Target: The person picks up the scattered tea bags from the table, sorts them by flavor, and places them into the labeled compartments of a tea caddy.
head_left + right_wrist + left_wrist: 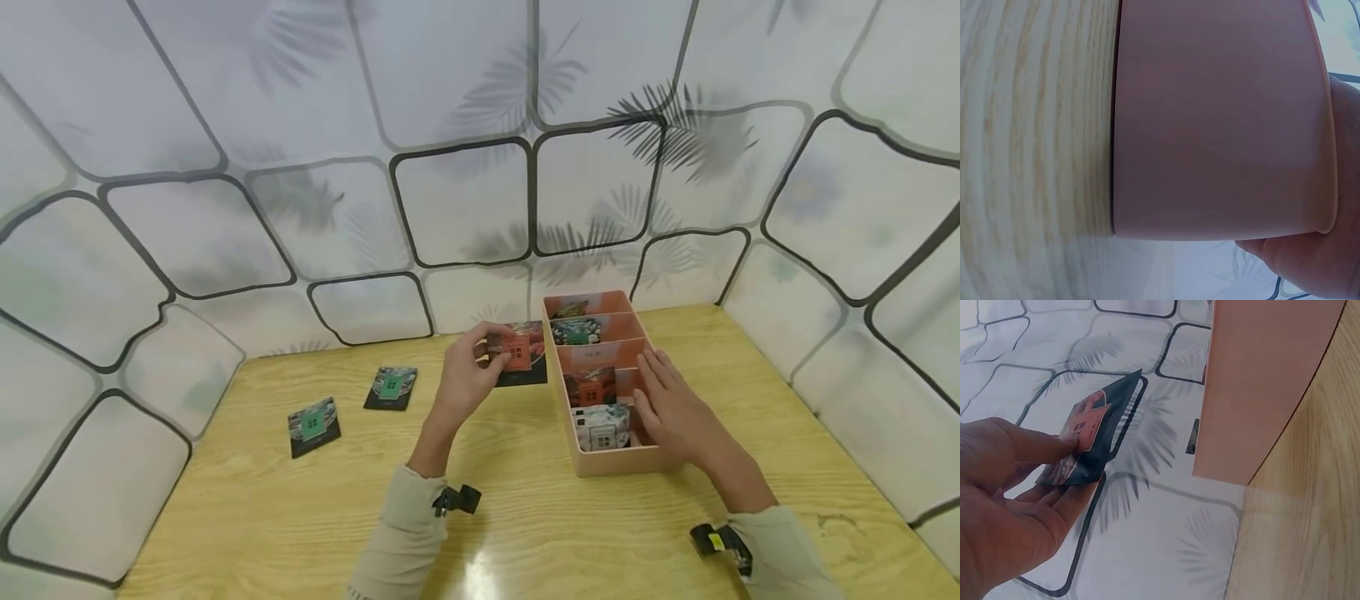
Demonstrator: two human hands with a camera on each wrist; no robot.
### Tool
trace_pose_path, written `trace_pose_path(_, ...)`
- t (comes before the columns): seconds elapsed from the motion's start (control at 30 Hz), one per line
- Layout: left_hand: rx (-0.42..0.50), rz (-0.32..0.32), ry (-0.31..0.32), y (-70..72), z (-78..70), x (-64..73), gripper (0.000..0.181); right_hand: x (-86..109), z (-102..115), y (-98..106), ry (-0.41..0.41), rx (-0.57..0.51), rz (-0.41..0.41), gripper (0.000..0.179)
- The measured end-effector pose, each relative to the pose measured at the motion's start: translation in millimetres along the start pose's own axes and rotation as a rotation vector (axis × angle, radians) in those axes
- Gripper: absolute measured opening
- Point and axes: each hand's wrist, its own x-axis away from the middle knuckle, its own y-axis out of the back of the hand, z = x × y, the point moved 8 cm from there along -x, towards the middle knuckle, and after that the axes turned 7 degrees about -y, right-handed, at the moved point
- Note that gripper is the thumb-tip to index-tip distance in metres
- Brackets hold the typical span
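My left hand (467, 375) pinches a flat dark packet (1100, 447) with a red label, thumb on its front and fingers behind. It holds the packet just left of a pink divided box (622, 463). Over the box's right rim rests my right hand (671, 408), fingers fairly straight, thumb over the inside. A red-labelled packet (591, 388) and whitish packets (602, 429) stand in the near compartments. Farther back are a green-labelled packet (577, 332) and another packet (568, 310). In the right wrist view, the box's wall (1222, 125) hides most of that hand.
Two dark packets with green labels lie on the wooden table (262, 517), left of my left hand: one nearer packet (313, 426) and one farther packet (391, 388). A patterned white curtain (472, 208) hangs behind the table and along both sides.
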Motion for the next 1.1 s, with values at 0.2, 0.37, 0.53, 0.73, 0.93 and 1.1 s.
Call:
trace_pose_path(0.2, 0.058, -0.013, -0.025, -10.0, -0.9, -2.8, 0.026, -0.5, 0.2, 0.2, -0.008, 0.001, 0.001, 0.063)
trace_pose_path(0.37, 0.069, -0.022, -0.052, -18.7, -2.5, -5.6, 0.026, -0.3, 0.5, 0.7, -0.002, 0.007, -0.001, 0.062)
trace_pose_path(0.53, 0.070, -0.028, -0.061, -27.5, -4.8, -8.2, 0.025, -0.1, 1.0, 0.4, -0.004, 0.002, 0.000, 0.063)
trace_pose_path(0.73, 0.074, -0.023, -0.070, -41.2, -7.3, -10.7, 0.024, -0.2, 0.4, 0.2, 0.000, 0.008, -0.003, 0.062)
trace_pose_path(0.93, 0.071, -0.013, -0.065, -54.5, -7.2, -11.1, 0.024, 0.2, 1.8, 1.7, 0.001, 0.003, -0.003, 0.062)
trace_pose_path(1.1, 0.068, -0.028, -0.062, -63.4, -5.8, -13.2, 0.025, 1.0, 4.5, 2.7, 0.006, 0.019, 0.000, 0.062)
